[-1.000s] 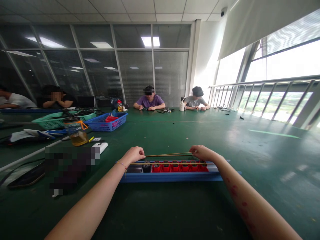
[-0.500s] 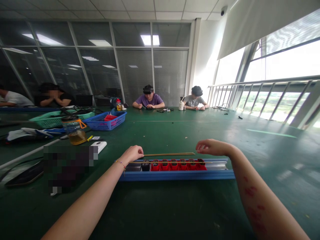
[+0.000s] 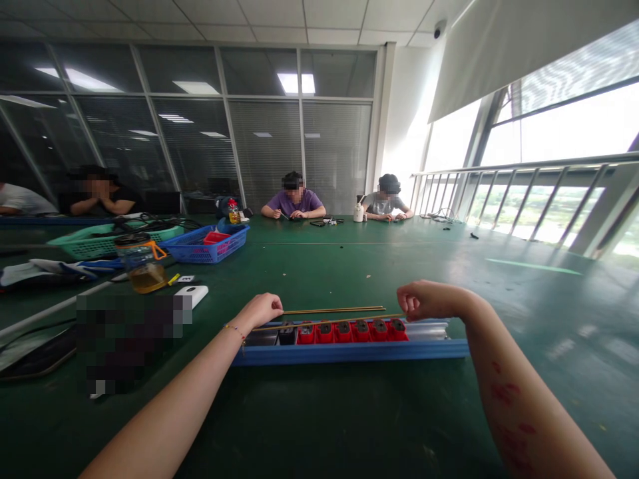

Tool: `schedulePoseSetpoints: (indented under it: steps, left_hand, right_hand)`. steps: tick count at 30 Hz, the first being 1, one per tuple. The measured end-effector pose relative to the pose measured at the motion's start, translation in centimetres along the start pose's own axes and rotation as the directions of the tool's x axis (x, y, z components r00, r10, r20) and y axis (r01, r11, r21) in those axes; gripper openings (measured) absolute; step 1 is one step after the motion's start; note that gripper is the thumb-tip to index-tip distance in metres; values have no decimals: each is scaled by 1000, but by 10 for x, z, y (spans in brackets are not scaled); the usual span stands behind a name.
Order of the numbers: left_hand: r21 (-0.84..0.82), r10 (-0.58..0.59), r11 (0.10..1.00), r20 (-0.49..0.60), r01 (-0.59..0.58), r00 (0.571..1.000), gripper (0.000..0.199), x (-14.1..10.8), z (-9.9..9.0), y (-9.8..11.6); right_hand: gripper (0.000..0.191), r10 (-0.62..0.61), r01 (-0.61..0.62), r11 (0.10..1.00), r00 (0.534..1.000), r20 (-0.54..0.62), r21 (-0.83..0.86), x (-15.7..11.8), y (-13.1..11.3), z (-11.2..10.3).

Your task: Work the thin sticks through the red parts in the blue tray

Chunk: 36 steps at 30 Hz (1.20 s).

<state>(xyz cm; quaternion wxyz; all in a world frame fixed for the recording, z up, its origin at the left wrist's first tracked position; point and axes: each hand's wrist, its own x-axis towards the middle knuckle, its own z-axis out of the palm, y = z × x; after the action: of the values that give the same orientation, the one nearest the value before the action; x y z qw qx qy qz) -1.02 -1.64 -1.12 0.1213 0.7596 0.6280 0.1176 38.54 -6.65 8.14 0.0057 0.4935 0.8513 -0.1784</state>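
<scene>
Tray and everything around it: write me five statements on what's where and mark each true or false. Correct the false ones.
1. The black block sits left of the red blocks in the tray. True.
2. The left hand is spread open. False: its fingers are closed at the left ends of the far rods.
3. The right end of the near rod reaches the right hand. True.
4. The jar stands right of the tray. False: it stands left of it.
5. The blue basket holds a red box. True.
</scene>
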Motion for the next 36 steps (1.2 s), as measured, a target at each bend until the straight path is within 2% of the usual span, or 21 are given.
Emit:
schedulePoseSetpoints:
  steps: [5, 7, 12, 16, 23, 30, 33, 36]
  left_hand:
    - [27, 3, 1000, -7, -3, 1000, 19, 1, 0, 0]
    - [27, 6, 1000, -9, -6, 1000, 19, 1, 1, -1]
    - [6, 13, 1000, -1, -13, 1000, 20, 2, 2, -3]
    - [20, 29, 999, -10, -29, 1000, 20, 3, 3, -3]
    - [13, -9, 1000, -10, 9, 1000, 21, 0, 1, 2]
    - [-18, -8, 1000, -8, 8, 1000, 41, -4, -2, 8]
    - [-45, 13, 999, 16, -13, 1000, 39, -1, -1, 4]
    - [-43, 6, 999, 29, -5, 1000, 33, 2, 1, 1]
  right_hand:
    - [35, -130, 132, 981, 991, -20, 140, -13, -23, -13]
    - [41, -155, 166, 970, 985, -77, 179, -19, -28, -18]
    - [47, -50, 116, 975, 945, -322, 190, -36, -19, -30]
    - [47, 6, 67, 982, 922, -386, 177, -39, -6, -33]
    - [43, -9, 42, 995, 942, -335, 94, -13, 10, -21]
    - [28, 4, 16, 996, 975, -220, 91, 21, 23, 4]
    - [21, 0, 7, 999, 981, -194, 40, 36, 25, 18]
    - [18, -6, -11, 997, 975, -224, -77, 49, 23, 30]
